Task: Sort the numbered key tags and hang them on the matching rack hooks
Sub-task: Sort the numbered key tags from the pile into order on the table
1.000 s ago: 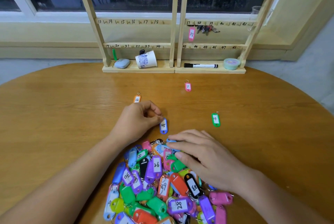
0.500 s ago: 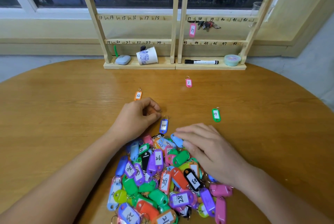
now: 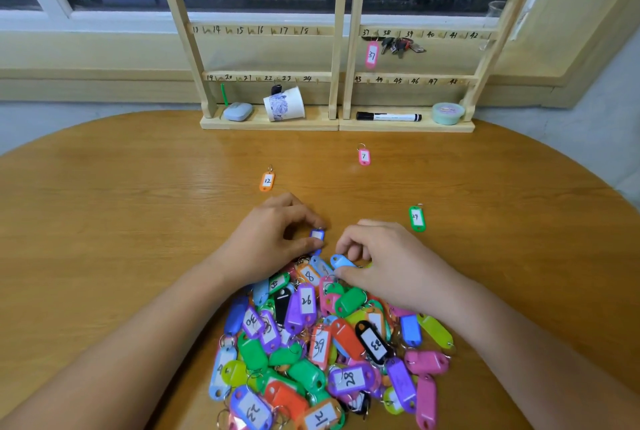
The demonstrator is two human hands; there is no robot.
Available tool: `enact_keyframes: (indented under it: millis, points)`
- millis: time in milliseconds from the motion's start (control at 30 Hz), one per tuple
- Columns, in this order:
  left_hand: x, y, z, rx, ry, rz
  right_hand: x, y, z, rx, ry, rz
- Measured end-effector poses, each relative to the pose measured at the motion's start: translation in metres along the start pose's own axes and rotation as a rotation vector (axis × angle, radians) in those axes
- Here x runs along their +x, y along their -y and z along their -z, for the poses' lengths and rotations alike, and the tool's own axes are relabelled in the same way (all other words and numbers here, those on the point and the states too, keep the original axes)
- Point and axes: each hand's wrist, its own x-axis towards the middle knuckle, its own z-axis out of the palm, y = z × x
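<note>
Leftmost, orange tag 12 [image 3: 267,181] lies loose on the tabletop [image 3: 104,221]. Next, left hand [image 3: 273,239]: thumb and forefinger pinching a dark-blue tag [image 3: 317,235] just beyond the heap. Heap of numbered tags [image 3: 329,343], mixed colours, at the near edge between both forearms. Right hand [image 3: 384,256]: fingers curled, gripping a light-blue tag [image 3: 341,261] at the heap's far edge. Pink tag 7 [image 3: 363,156], loose, nearer the rack [image 3: 311,124]. Pink tag 37 [image 3: 371,55], hung under mark 37. Green tag 29 [image 3: 416,218], loose, rightmost.
</note>
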Motion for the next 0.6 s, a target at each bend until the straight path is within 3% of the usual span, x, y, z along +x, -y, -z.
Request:
enact_keyframes:
  millis: [200,333,433,600]
  points:
    - [-0.002,-0.004,0.009,-0.019,0.105,0.004,0.000,0.002,0.008,0.062,0.017,-0.005]
    - [-0.003,-0.009,0.011,-0.053,0.180,0.015,0.012,-0.011,0.017,0.363,0.002,-0.074]
    - [-0.004,-0.011,0.014,-0.088,0.245,0.037,0.016,-0.018,0.025,0.420,-0.061,-0.025]
    - [-0.005,-0.020,0.013,-0.336,0.162,0.111,0.012,-0.012,0.011,0.405,-0.193,0.096]
